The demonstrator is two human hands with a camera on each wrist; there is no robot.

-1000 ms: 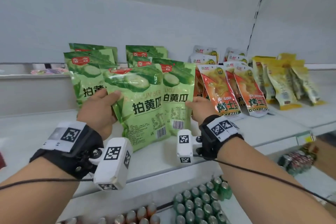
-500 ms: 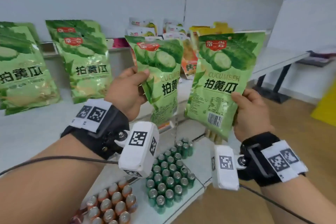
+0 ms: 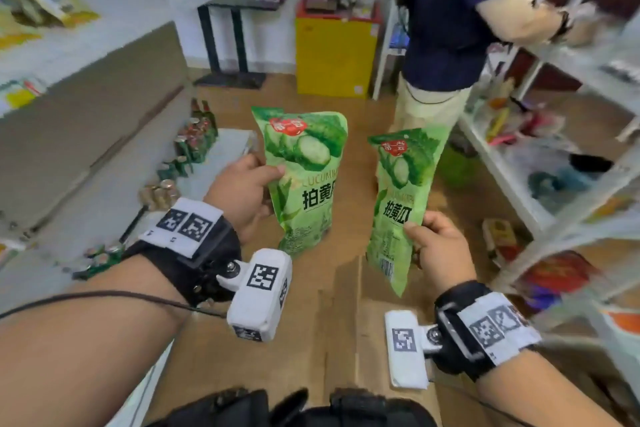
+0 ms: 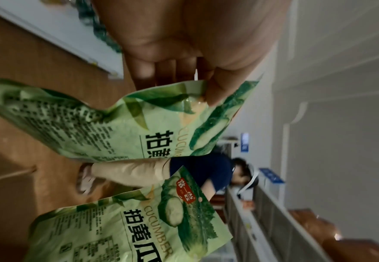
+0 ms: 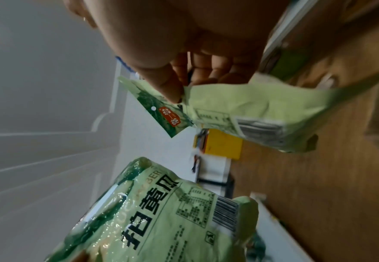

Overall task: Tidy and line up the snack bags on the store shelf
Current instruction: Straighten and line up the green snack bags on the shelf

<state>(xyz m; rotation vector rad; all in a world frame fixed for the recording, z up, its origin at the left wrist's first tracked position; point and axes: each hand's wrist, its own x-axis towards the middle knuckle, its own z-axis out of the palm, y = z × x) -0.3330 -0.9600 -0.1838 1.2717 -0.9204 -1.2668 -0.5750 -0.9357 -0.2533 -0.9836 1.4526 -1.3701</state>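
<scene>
I hold two green cucumber snack bags upright in the air over the aisle floor. My left hand (image 3: 247, 189) pinches the left bag (image 3: 304, 177) at its left edge, thumb on the front. My right hand (image 3: 438, 246) pinches the right bag (image 3: 401, 198) at its lower right edge. In the left wrist view the fingers (image 4: 213, 92) grip the left bag (image 4: 125, 124), with the other bag (image 4: 139, 230) below. The right wrist view shows the thumb (image 5: 168, 88) on the right bag (image 5: 251, 106) and the left bag (image 5: 166, 212) underneath.
The white shelf unit (image 3: 90, 55) with yellow snack bags (image 3: 38, 3) and canned drinks (image 3: 194, 139) runs along my left. Another person (image 3: 450, 28) stands ahead at a second shelf rack (image 3: 568, 135) on the right. A yellow cabinet (image 3: 334, 52) and black table (image 3: 235, 31) stand behind.
I lifted both cucumber bags off the shelf and turned right, away from it; they now hang over the aisle floor, facing the other rack.
</scene>
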